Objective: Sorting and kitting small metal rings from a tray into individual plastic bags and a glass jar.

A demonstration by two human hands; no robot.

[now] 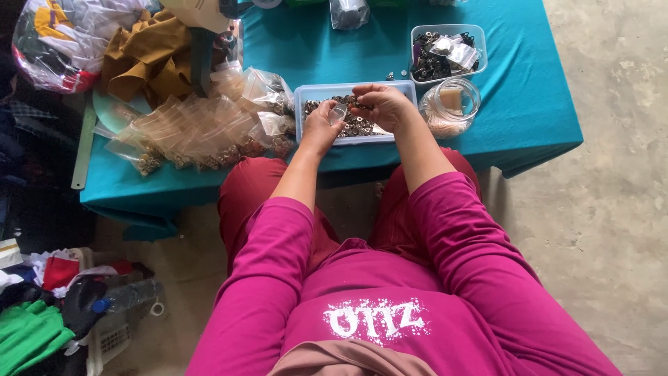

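A shallow clear plastic tray (306, 94) full of small dark metal fasteners sits near the front edge of the teal-covered table (529, 104). My left hand (321, 125) is over the tray's left side and holds a small clear plastic bag (339, 113) at its mouth. My right hand (384, 104) hovers over the tray's middle, fingers pinched on small metal pieces just above the bag. Both arms wear magenta sleeves.
A heap of filled small clear bags (202, 132) lies left of the tray. A second clear box of dark parts (445, 52) and a glass jar (451, 106) stand to the right. Mustard cloth (149, 59) and bagged fabric lie at the back left. Clothes and a bottle (129, 296) lie on the floor.
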